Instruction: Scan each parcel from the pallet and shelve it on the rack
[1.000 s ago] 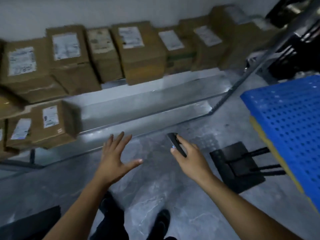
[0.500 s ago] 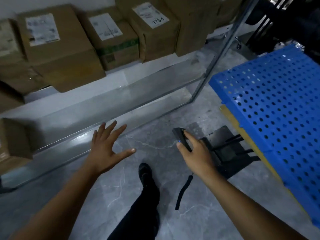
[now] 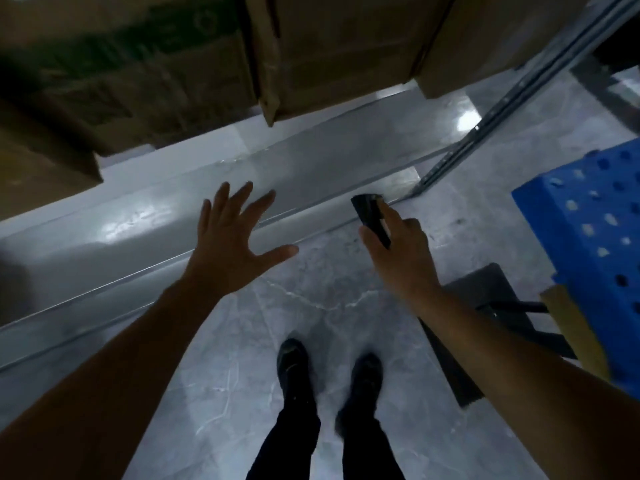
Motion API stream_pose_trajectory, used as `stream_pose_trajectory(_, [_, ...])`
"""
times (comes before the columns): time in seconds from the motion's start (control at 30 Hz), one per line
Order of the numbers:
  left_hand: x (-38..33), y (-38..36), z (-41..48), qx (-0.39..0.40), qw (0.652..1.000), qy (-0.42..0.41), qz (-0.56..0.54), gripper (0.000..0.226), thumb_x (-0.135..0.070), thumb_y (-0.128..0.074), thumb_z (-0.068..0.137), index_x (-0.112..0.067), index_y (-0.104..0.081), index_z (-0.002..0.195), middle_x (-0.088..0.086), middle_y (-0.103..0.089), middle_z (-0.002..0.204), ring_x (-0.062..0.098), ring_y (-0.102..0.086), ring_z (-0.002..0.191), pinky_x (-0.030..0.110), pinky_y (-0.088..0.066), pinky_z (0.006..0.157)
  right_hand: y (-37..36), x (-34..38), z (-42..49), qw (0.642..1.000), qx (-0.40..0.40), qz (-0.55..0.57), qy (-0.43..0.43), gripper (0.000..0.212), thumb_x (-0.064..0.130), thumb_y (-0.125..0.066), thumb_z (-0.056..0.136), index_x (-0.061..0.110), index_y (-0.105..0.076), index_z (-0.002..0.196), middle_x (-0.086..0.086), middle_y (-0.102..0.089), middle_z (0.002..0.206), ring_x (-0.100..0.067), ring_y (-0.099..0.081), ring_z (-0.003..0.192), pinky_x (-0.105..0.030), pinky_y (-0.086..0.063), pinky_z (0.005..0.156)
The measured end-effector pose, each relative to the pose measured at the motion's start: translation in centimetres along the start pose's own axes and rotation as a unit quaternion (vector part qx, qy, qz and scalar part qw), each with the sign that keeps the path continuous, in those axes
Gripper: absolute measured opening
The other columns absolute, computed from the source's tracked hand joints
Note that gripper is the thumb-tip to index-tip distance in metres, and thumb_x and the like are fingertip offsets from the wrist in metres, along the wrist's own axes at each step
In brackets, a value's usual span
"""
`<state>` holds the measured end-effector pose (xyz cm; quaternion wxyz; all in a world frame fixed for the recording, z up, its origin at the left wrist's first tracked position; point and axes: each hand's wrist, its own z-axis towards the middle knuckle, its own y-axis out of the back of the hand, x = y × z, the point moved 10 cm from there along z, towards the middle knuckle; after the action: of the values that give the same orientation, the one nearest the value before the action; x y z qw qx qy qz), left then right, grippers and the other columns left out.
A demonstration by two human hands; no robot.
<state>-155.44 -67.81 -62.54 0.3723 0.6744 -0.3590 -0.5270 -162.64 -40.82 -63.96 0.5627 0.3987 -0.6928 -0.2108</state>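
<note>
Down at the near edge of the view, two black shoes (image 3: 292,365) stand side by side on the grey marbled floor (image 3: 235,341), and both bare forearms reach forward above them. Ahead, the left hand (image 3: 232,244) is held palm down with its fingers spread wide and straight, holding nothing, in front of the front edge of the rack's lower shelf (image 3: 311,168). Level with it, the right hand (image 3: 398,258) grips a small black scanner (image 3: 370,216), thumb and fingers curled round it. Right of that arm a dark flat plate (image 3: 485,292) with black bars lies on the floor. Just beyond the plate is the corner of a blue perforated pallet (image 3: 588,237), with a cardboard strip (image 3: 575,334) against its near side. Farther off, brown cardboard parcels (image 3: 346,53) sit blurred along the back of the shelf. A metal upright (image 3: 460,147) rises at the shelf's right corner.
</note>
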Motion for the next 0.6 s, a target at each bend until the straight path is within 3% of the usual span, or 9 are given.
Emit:
stream_pose_trajectory(0.13, [0.2, -3.2, 5.5, -0.003, 1.0, 0.005, 0.011, 0.103, -0.098, -0.033, 0.073, -0.043, -0.019, 0.16, -0.001, -0.008, 0.172, 0.024, 0.008, 0.159, 0.056, 0.003, 0.126, -2.6, -0.6, 7.1, 0.999, -0.012, -0.046, 0.027, 0.061, 0.051, -0.049, 0.098, 0.033, -0.032, 0.154, -0.018, -0.051, 0.113, -0.039, -0.056, 0.098, -0.049, -0.056, 0.082])
stream_pose_trajectory(0.3, [0.2, -6.7, 11.9, -0.032, 0.999, 0.016, 0.016, 0.101, -0.096, -0.034, 0.076, -0.044, -0.017, 0.16, -0.001, -0.006, 0.173, 0.023, 0.011, 0.158, 0.053, 0.006, 0.126, -6.0, -1.9, 15.3, 0.995, -0.018, -0.093, 0.033, 0.059, 0.05, -0.048, 0.098, 0.033, -0.033, 0.152, -0.02, -0.047, 0.122, -0.041, -0.051, 0.108, -0.054, -0.054, 0.086])
stream_pose_trajectory(0.6, [-0.4, -9.5, 16.7, -0.047, 0.998, 0.028, 0.021, 0.101, -0.095, -0.035, 0.075, -0.044, -0.016, 0.16, 0.0, -0.003, 0.173, 0.024, 0.015, 0.157, 0.052, 0.011, 0.124, -8.7, -1.8, 25.3, 0.981, -0.039, -0.19, 0.03, 0.066, 0.054, -0.048, 0.096, 0.033, -0.025, 0.155, -0.023, -0.04, 0.133, -0.042, -0.047, 0.114, -0.053, -0.05, 0.089])
